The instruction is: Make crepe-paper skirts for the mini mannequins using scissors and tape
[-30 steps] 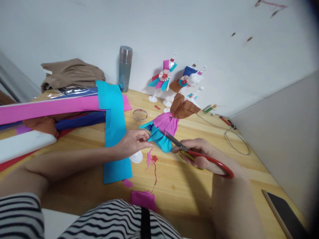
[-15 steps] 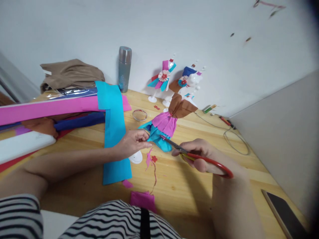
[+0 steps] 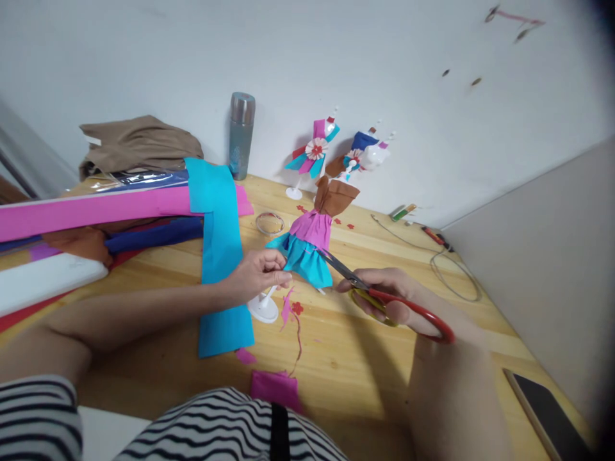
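Observation:
A crepe-paper figure (image 3: 310, 230) stands tilted in front of me, brown on top, pink at the middle and turquoise at the bottom. My left hand (image 3: 262, 275) is closed, its thumb and fingers pinching the left edge of the turquoise skirt; a white stick with a round base (image 3: 263, 308) shows just below it. In my right hand (image 3: 384, 288) is a pair of scissors (image 3: 346, 272) with red and yellow handles. Their blade tips lie at the right side of the skirt, by the pink hem. Whether they touch the paper I cannot tell.
A turquoise paper strip (image 3: 223, 269) lies left across a pink roll (image 3: 120, 203). Behind stand a thermos (image 3: 241, 137) and finished-looking paper figures (image 3: 317, 147). Pink scraps (image 3: 275, 387) lie in front, a wire ring (image 3: 270, 223) behind, and a phone (image 3: 542, 410) at right.
The figure has shifted left and turned, its turquoise skirt now more spread. The scissors' tips have drawn slightly up and right. More of the white stick and base shows under my left hand.

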`<state>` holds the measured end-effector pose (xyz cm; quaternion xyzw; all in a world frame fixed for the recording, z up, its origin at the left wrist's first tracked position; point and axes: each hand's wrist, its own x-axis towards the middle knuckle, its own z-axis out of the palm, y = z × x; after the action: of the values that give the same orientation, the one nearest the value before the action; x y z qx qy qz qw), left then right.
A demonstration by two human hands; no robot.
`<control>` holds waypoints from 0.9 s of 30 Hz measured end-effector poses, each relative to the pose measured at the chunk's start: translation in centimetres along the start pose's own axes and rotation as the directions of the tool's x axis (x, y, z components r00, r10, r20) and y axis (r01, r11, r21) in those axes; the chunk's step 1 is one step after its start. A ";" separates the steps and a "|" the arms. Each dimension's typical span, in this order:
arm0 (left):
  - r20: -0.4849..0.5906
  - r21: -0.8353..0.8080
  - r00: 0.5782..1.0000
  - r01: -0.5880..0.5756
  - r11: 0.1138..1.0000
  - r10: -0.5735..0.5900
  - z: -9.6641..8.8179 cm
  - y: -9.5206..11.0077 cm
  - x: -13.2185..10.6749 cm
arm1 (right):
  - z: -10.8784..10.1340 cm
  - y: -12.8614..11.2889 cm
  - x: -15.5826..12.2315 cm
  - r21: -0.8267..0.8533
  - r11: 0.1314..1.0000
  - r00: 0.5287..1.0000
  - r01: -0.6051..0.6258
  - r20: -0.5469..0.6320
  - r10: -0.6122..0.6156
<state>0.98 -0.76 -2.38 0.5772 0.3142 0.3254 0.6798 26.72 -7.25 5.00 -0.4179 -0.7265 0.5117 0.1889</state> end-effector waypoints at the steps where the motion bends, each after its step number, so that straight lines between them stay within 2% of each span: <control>1: -0.003 -0.005 1.000 0.002 1.000 -0.002 0.0 0.1 0.0 | 0.0 0.1 0.0 0.000 1.000 1.000 -0.001 0.001 0.001; 10: -0.002 -0.009 1.000 0.020 1.000 -0.020 0.1 0.2 -0.2 | 0.3 -0.1 0.3 0.005 1.000 0.999 -0.009 -0.036 0.009; 16: -0.002 0.000 1.000 0.023 1.000 -0.023 0.2 0.1 -0.2 | 0.3 0.7 0.4 0.013 1.000 0.998 0.013 -0.068 -0.012; 27: 0.006 -0.008 1.000 0.020 1.000 -0.020 0.2 0.4 -0.2 | 0.3 1.1 0.5 0.070 0.997 0.987 -0.039 -0.150 0.049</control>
<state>1.01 -1.03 -1.97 0.5723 0.3166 0.3184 0.6862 26.67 -6.93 3.82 -0.4650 -0.6832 0.5063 0.2462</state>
